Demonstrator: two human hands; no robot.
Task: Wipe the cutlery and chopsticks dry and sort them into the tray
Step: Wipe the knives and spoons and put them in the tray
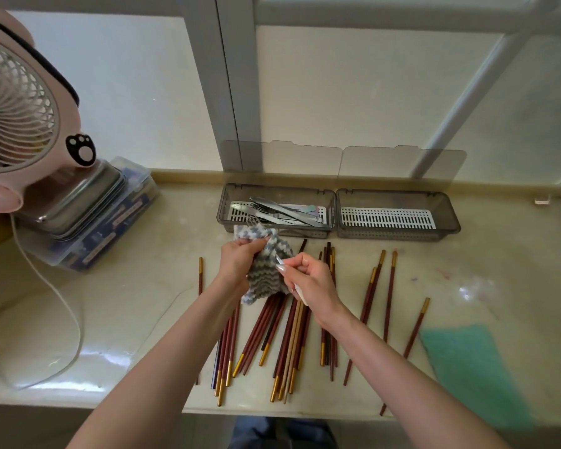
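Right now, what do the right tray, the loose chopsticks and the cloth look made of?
The right tray: smoky translucent plastic, the counter showing through its walls; white slotted insert. The chopsticks: dark reddish-brown, probably wood or a lacquered look-alike, with shiny gold ends, possibly metal. The cloth: soft textile, grey-white zigzag, crumpled into folds.

Pale stone counter (110, 319) under a frosted window (353, 92), soft daylight from behind.

Counter is glossy beige with a raised lip (188, 178) along the back edge; glare patches on the near left. Window has grey frame posts (221, 92) between milky panes, and a white bar (460, 105) runs diagonally behind the right pane. Pink fan (17, 105) with a white grille at far left, its white cord (68, 306) looping over the counter. Just beside it, a metal tin (75, 196) stacked on a clear plastic box (110, 228). Green cloth (473, 367) lies flat at near right.
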